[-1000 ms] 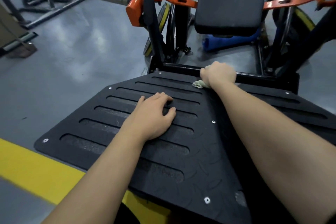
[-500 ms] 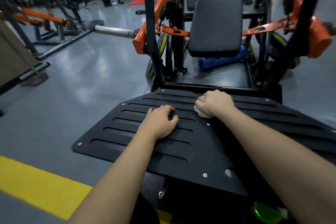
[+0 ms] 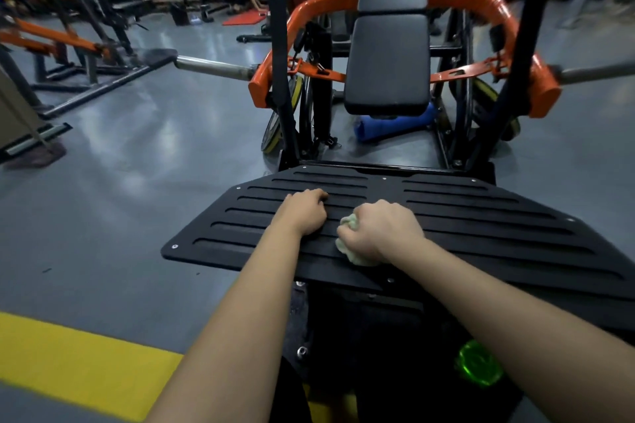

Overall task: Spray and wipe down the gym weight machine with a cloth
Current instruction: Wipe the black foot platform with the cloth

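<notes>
Both forearms reach forward; the left hand [image 3: 302, 215] rests with fingers curled under, the right hand [image 3: 381, 230] balled tight around a cloth [image 3: 355, 257]

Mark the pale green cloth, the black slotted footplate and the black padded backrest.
pale green cloth [image 3: 354, 257], head view: bunched lower edge.
black slotted footplate [image 3: 481, 227], head view: bare ribbed surface.
black padded backrest [image 3: 388, 65], head view: lower pad's middle.
</notes>
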The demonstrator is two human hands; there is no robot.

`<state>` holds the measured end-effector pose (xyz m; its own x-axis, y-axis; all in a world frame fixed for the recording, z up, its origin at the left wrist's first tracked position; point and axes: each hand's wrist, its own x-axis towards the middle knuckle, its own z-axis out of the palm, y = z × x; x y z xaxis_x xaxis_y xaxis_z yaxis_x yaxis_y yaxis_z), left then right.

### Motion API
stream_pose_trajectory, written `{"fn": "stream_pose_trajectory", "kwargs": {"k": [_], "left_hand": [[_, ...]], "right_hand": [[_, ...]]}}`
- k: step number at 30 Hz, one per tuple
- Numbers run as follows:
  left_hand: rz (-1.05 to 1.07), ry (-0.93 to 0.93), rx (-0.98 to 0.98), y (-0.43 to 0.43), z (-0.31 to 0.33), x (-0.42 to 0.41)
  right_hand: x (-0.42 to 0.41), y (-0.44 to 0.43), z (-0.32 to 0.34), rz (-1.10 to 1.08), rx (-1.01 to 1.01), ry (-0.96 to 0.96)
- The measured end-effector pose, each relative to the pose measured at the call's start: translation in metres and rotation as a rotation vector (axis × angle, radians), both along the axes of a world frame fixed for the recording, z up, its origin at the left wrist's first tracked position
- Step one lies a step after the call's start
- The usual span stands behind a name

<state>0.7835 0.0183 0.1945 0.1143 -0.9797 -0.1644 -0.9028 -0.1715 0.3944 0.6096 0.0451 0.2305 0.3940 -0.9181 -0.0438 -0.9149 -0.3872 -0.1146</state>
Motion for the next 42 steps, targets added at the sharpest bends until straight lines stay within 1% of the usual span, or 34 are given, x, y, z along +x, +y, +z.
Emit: {"fn": "stream_pose_trajectory", "kwargs": {"k": [2, 4, 5, 7, 9, 11, 18, 23, 28, 30, 33, 38, 42], "left_hand": [[0.029, 0.046, -0.014, -0.001, -0.001, 0.007], [0.014, 0.088, 0.007, -0.004, 0.003, 0.017], [-0.005, 0.081, 0.035, -0.003, 0.008, 0.023], [-0.028, 0.003, 0.053, -0.002, 0.01, 0.037], [-0.011, -0.058, 0.044, 0.002, 0.006, 0.05], [0.009, -0.075, 0.03, 0.008, 0.0, 0.054], [0.043, -0.06, -0.021, 0.009, -0.003, 0.051], [0.07, -0.053, -0.031, 0.011, 0.001, 0.049], [0.101, -0.068, -0.05, 0.011, 0.002, 0.047], [0.117, -0.077, -0.058, 0.009, 0.001, 0.048], [0.127, -0.059, -0.07, 0.007, -0.002, 0.05], [0.152, -0.053, -0.08, 0.006, -0.004, 0.053], [0.158, -0.04, -0.093, 0.006, -0.007, 0.054]], "right_hand": [[0.003, 0.014, 0.001, 0.027, -0.004, -0.007], [0.007, 0.02, 0.002, 0.042, -0.008, -0.003], [0.009, 0.021, 0.002, 0.045, -0.003, 0.002], [0.013, 0.021, 0.0, 0.035, 0.0, -0.01], [0.016, 0.018, -0.003, 0.008, -0.004, -0.066], [0.021, 0.01, -0.006, -0.037, 0.0, -0.132], [0.047, -0.044, -0.018, -0.073, -0.017, -0.129], [0.061, -0.082, -0.031, -0.091, -0.077, -0.074], [0.067, -0.121, -0.045, -0.133, -0.077, -0.129], [0.071, -0.138, -0.049, -0.118, -0.09, -0.127], [0.074, -0.164, -0.056, -0.16, -0.083, -0.154], [0.082, -0.201, -0.068, -0.148, -0.097, -0.073], [0.083, -0.227, -0.077, -0.16, -0.112, -0.115]]}}
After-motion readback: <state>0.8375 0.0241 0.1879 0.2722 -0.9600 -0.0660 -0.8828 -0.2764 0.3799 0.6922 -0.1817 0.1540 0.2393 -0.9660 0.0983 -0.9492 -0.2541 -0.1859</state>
